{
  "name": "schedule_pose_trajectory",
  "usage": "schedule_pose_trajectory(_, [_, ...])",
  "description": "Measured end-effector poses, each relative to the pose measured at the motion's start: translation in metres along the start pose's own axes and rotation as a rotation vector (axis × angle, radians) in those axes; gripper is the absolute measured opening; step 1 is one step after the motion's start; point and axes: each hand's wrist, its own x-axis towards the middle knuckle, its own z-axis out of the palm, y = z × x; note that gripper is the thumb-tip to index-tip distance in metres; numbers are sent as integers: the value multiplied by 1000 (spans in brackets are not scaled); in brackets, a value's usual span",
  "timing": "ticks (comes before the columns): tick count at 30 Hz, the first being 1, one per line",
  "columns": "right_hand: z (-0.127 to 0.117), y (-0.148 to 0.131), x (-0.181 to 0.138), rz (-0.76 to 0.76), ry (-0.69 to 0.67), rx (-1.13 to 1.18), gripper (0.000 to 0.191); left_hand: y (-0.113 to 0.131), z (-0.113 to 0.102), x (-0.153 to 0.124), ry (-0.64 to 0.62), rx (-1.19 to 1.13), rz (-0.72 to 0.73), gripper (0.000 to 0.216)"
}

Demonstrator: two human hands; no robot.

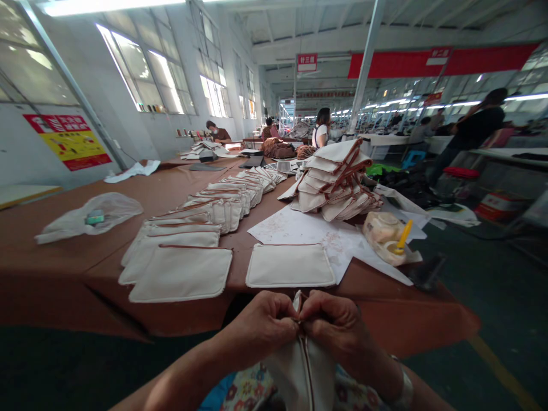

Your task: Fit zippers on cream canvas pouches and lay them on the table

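Note:
Over my lap, in the head view, I hold a cream pouch [319,371] with a brown zipper edge running toward me. My left hand [268,317] pinches one side of its opening. On the other side my right hand [336,322] pinches too, and the fingertips of both hands nearly meet. Whatever small part lies between the fingertips is hidden. Just beyond my hands, one flat cream pouch [291,266] lies near the table edge. Left of it, a long row of overlapping cream pouches [182,274] stretches away along the table.
A tall stack of brown-edged pouches [334,182] stands on white paper [291,225]. Right of it is a plastic-wrapped tub [383,231] with a yellow-handled tool [403,237]. A clear plastic bag [113,208] lies on the brown table cover [55,268]. Other people work farther back.

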Motion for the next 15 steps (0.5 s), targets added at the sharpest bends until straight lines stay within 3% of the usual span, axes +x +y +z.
schedule_pose_trajectory(3, [-6, -5, -3, -168, -96, -108, 11, -1, -2, -3, -63, -217, -55, 15])
schedule_pose_trajectory(7, [-11, -11, -4, -336, -138, -244, 13, 1, -3, -6, -54, -410, -87, 27])
schedule_pose_trajectory(11, [-10, -11, -3, -456, -123, -356, 14, 1, -5, -4, -130, -394, -124, 40])
schedule_pose_trajectory(15, [-8, -6, -3, -472, -123, -429, 15, 0, -10, -4, -164, -194, -19, 41])
